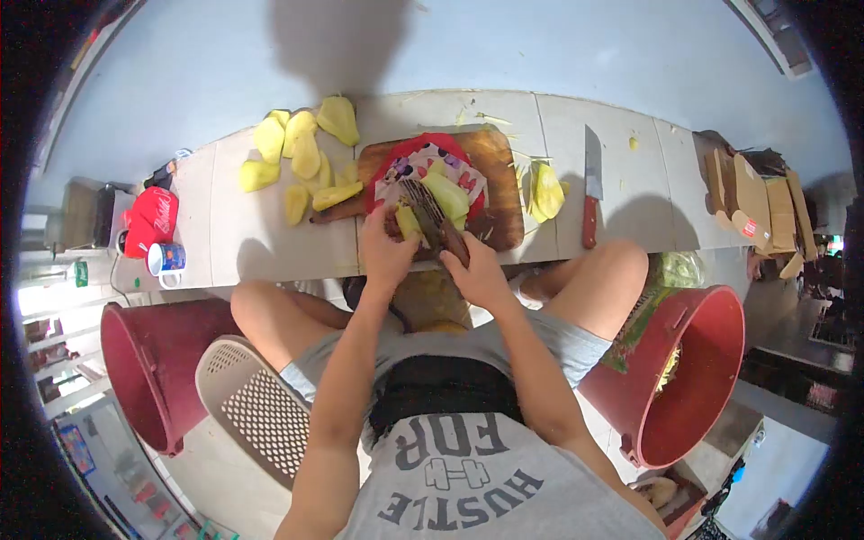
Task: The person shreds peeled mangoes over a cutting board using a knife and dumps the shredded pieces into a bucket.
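Note:
My left hand (391, 247) is closed on a yellow-green piece of peeled fruit (408, 221), which looks like unripe papaya. Gripped in my right hand (477, 273) is a brown-handled shredding tool (430, 216); its dark, striped blade lies against or just beside that piece. Both hands are over the near edge of a wooden cutting board (504, 193). On the board rests a red-rimmed patterned plate (396, 175) carrying a pale green fruit piece (445, 195). The exact contact between blade and fruit is partly hidden by my fingers.
Several peeled fruit pieces (306, 155) lie left of the board, another (546, 191) right of it. A red-handled knife (591, 184) lies farther right. A mug (166, 261) stands at the left. Red bins (162, 369) flank me; cardboard (765, 202) sits far right.

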Motion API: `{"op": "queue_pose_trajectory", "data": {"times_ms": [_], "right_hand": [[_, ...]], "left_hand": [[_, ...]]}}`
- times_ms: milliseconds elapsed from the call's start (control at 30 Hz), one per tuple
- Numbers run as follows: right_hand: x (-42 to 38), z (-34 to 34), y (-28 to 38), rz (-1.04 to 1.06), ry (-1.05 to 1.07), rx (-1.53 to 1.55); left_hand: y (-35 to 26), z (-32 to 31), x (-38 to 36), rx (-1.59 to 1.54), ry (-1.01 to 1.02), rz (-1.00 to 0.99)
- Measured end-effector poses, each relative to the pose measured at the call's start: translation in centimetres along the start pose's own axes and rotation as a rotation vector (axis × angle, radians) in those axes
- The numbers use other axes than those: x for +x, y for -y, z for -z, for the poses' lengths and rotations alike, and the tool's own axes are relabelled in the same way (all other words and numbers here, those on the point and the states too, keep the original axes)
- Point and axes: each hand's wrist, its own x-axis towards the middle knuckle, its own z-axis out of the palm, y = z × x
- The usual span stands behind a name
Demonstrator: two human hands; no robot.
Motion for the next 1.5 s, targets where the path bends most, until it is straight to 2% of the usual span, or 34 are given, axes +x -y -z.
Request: {"op": "queue_pose_trajectory", "data": {"times_ms": [67, 200, 300, 367, 400, 467, 500, 600, 667, 700, 767, 833, 900, 967, 1033, 1200, 1267, 1500], "right_hand": [[-0.1, 0.1, 0.1, -0.012, 0.013, -0.045], [-1.4, 1.3, 1.4, -0.016, -0.007, 0.007], [-2.5, 2.7, 1.1, 0.059, -0.126, 0.028], [-3.2, 4.1, 1.3, -0.027, -0.188, -0.010], [-3.5, 4.9, 0.7, -0.028, -0.190, -0.005], [-4.0, 6.1, -0.3, -0.096, -0.216, 0.068], [-4.2, 6.6, 0.1, -0.191, -0.244, 0.089], [-3.9, 6.6, -2.7, -0.208, -0.344, 0.015], [-3.7, 6.4, -3.1, -0.218, -0.362, 0.103], [-3.5, 6.3, -3.1, -0.227, -0.377, 0.181], [-3.1, 6.0, -3.1, -0.197, -0.398, 0.173], [-3.2, 5.9, -4.0, -0.168, -0.417, 0.159], [-3.0, 5.5, -5.0, -0.027, -0.480, 0.012], [-3.5, 5.8, -4.5, -0.096, -0.451, 0.078], [-3.4, 6.0, -3.4, -0.163, -0.423, 0.145], [-2.9, 5.4, -2.2, -0.091, -0.406, 0.213], [-2.9, 5.4, -2.9, -0.123, -0.398, 0.197], [-3.0, 5.2, -2.7, -0.145, -0.401, 0.144]], "left_hand": [[1.4, -0.9, 0.5, 0.410, -0.125, -0.319], [0.2, -1.4, 0.3, 0.406, -0.071, -0.253], [-0.9, -1.4, 0.0, 0.411, -0.003, -0.186], [-0.7, -1.6, 0.7, 0.481, -0.072, -0.444], [-0.2, -1.4, 1.2, 0.485, -0.070, -0.446], [1.2, -0.5, 2.7, 0.482, -0.211, -0.296], [1.3, 0.0, 3.2, 0.485, -0.205, -0.299], [0.7, 0.3, 4.0, 0.633, -0.215, -0.349], [-0.6, -0.5, 3.5, 0.558, 0.002, -0.702], [-1.9, -1.3, 3.1, 0.563, 0.007, -0.707], [-4.0, -3.0, 2.4, 0.665, 0.101, -0.864], [-2.8, -4.3, 3.1, 0.731, 0.189, -0.824], [-1.8, -5.2, 4.1, 0.797, 0.276, -0.791], [-1.4, -5.3, 4.7, 0.934, 0.325, -0.662], [-1.8, -4.8, 4.7, 0.906, 0.327, -0.703], [-2.0, -4.0, 4.5, 0.893, 0.331, -0.709], [-0.8, -3.4, 4.7, 0.770, 0.348, -0.781], [-0.2, -3.2, 4.4, 0.764, 0.294, -0.891]]}}
